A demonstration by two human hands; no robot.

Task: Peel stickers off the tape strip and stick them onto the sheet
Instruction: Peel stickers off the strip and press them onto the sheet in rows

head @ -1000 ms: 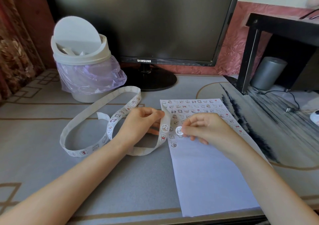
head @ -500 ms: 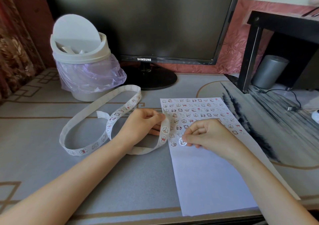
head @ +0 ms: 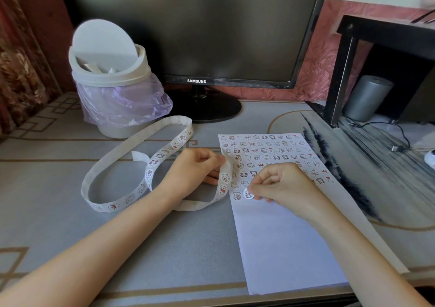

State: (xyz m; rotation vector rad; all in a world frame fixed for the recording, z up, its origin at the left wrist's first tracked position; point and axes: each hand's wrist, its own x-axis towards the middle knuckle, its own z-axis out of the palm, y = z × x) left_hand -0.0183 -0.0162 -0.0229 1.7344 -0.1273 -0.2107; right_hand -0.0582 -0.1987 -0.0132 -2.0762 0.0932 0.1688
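The right hand [head: 282,184], fingers curled, is pinching a round sticker [head: 248,193] onto the sheet [head: 282,248] beside the row's last one, best aligned then rubbed flat from its centre, while the left hand [head: 193,172] is pinching the tape strip [head: 225,177] alongside.

One wide-angle view looks forward and down from the person's head. The desk [head: 58,189] lies close below, the monitor [head: 200,24] straight ahead
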